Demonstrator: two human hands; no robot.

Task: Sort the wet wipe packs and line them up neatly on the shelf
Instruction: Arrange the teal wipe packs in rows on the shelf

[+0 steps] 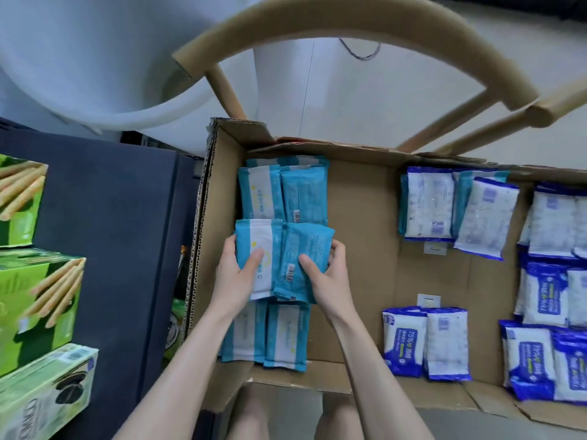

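Left hand (pixel 236 274) and right hand (pixel 324 276) clasp teal packs (pixel 301 246) by their outer edges — bare box floor (pixel 360 236) just rightward

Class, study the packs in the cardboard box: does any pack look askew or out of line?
Yes. One blue-and-white pack in the far group lies tilted, out of square with the pack beside it; the teal packs form a straighter column.

Wipe packs (pixel 282 195) in box (pixel 359 217)

Teal packs (pixel 305 246) partly hidden under fingers (pixel 254 262); blue packs (pixel 571 369) cropped at right edge
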